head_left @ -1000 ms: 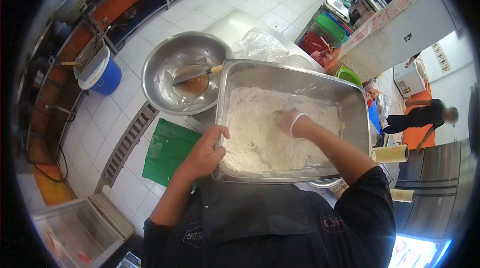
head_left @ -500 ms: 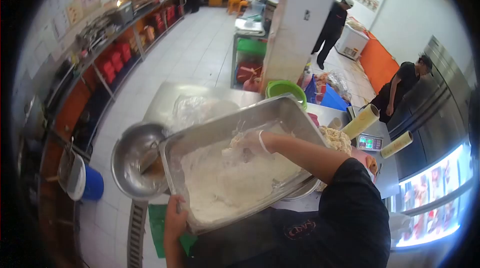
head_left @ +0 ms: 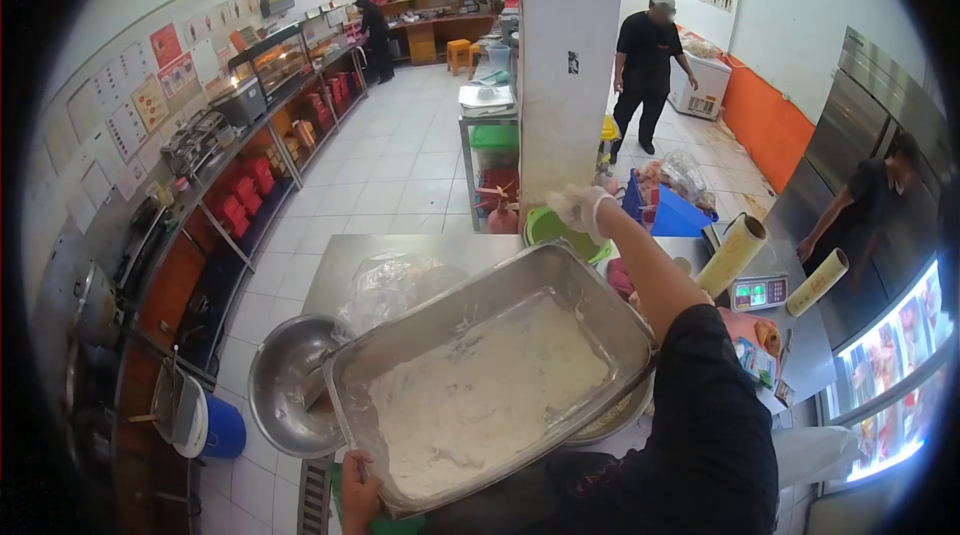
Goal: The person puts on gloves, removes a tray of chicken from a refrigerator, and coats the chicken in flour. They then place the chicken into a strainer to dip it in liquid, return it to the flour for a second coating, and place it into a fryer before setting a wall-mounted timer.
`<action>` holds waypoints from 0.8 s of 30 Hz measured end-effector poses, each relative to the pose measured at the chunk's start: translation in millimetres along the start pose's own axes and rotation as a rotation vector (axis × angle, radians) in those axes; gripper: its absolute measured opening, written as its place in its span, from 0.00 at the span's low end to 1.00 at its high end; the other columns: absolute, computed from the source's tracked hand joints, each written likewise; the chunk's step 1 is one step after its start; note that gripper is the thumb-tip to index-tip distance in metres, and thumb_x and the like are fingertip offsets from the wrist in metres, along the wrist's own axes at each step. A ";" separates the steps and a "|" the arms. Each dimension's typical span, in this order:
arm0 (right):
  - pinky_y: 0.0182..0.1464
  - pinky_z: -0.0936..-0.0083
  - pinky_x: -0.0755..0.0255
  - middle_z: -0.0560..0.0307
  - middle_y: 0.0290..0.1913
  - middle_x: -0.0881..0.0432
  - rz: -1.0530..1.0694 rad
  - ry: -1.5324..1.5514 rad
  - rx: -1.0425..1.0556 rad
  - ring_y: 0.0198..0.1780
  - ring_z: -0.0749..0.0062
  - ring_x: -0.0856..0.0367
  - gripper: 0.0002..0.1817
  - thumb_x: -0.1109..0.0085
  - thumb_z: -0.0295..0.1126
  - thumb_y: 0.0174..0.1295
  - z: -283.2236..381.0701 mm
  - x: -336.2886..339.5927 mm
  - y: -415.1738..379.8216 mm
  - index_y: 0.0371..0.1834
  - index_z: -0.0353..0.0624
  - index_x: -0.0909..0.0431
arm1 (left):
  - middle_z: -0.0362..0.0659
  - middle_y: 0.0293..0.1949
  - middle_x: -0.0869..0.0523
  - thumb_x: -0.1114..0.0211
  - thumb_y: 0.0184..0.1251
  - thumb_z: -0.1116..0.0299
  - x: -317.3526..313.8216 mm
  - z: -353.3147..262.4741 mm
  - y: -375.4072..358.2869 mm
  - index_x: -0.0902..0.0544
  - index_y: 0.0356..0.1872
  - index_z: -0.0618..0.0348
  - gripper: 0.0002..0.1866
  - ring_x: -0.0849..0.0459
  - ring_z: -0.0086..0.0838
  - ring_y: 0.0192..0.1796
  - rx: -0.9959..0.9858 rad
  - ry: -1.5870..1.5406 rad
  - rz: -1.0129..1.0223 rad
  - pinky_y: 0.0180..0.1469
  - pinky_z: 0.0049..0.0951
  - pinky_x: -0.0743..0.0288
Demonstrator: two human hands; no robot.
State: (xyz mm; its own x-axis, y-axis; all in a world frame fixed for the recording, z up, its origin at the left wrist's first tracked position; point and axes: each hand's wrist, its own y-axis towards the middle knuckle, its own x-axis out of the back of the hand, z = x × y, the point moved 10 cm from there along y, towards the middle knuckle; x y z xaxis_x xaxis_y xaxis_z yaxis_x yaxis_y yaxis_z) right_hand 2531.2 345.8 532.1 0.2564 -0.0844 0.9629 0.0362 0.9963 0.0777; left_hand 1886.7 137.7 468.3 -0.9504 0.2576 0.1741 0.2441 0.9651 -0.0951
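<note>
A deep steel tray (head_left: pixel 590 283) with a layer of pale flour (head_left: pixel 490 375) lies tilted across the view. At its lower left corner, my left hand (head_left: pixel 360 483) has its fingers wrapped over the rim. My right hand (head_left: pixel 582 209), in a clear glove, is raised past the tray's far edge, over a green basin (head_left: pixel 550 227). The glove is blurred, and whether its fingers hold anything is unclear. Left of the tray stands a steel bowl (head_left: pixel 275 390) with a utensil in it. A clear plastic bag (head_left: pixel 385 290) lies behind the tray.
Two film rolls (head_left: pixel 735 253) (head_left: pixel 818 281) and a scale (head_left: pixel 758 293) are on the right of the steel table (head_left: pixel 335 265). A pillar (head_left: pixel 565 65) rises behind. One person (head_left: pixel 650 65) stands beyond it, another (head_left: pixel 865 200) by the steel fridges, a third (head_left: pixel 375 40) far back.
My right hand has risen out of the tray to above the green basin. My left hand stays on the rim. The view has tilted up, and the person beyond the pillar now faces this way.
</note>
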 end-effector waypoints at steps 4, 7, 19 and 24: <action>0.49 0.63 0.21 0.40 0.45 0.14 0.074 -0.143 -0.307 0.44 0.48 0.14 0.22 0.46 0.43 0.65 -102.9 -78.1 10.4 0.59 0.47 0.23 | 0.43 0.44 0.29 0.46 0.44 0.81 0.8 -0.6 -3.5 0.31 0.45 0.58 0.21 0.30 0.29 0.51 -0.017 0.003 -0.057 0.59 0.23 0.38; 0.38 0.57 0.26 0.53 0.39 0.18 0.351 1.299 -0.907 0.33 0.62 0.20 0.18 0.47 0.46 0.71 -161.9 -202.9 0.1 0.56 0.48 0.21 | 0.42 0.46 0.29 0.45 0.44 0.81 3.7 4.3 -9.6 0.30 0.45 0.58 0.21 0.30 0.30 0.52 0.075 0.088 -0.058 0.60 0.24 0.38; 0.50 0.69 0.21 0.48 0.46 0.15 -0.311 0.075 0.053 0.48 0.58 0.15 0.15 0.44 0.33 0.64 -20.6 -2.1 56.8 0.50 0.43 0.16 | 0.43 0.44 0.27 0.46 0.48 0.81 10.5 22.0 -10.4 0.29 0.47 0.58 0.20 0.28 0.30 0.51 -0.007 0.138 -0.079 0.60 0.25 0.35; 0.54 0.70 0.23 0.50 0.47 0.14 0.281 0.582 0.208 0.49 0.61 0.16 0.17 0.43 0.43 0.65 204.1 13.5 -34.0 0.50 0.44 0.17 | 0.47 0.47 0.25 0.46 0.50 0.79 8.7 10.3 -9.9 0.28 0.50 0.60 0.21 0.26 0.32 0.55 0.048 0.286 -0.090 0.63 0.30 0.34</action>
State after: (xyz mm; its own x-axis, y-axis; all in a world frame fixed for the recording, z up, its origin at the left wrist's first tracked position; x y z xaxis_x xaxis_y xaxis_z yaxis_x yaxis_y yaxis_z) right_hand 2336.3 313.8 595.3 0.7094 0.2421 0.6619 -0.2796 0.9588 -0.0510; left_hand 1874.0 129.9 460.7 -0.8733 0.1806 0.4525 0.1454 0.9830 -0.1118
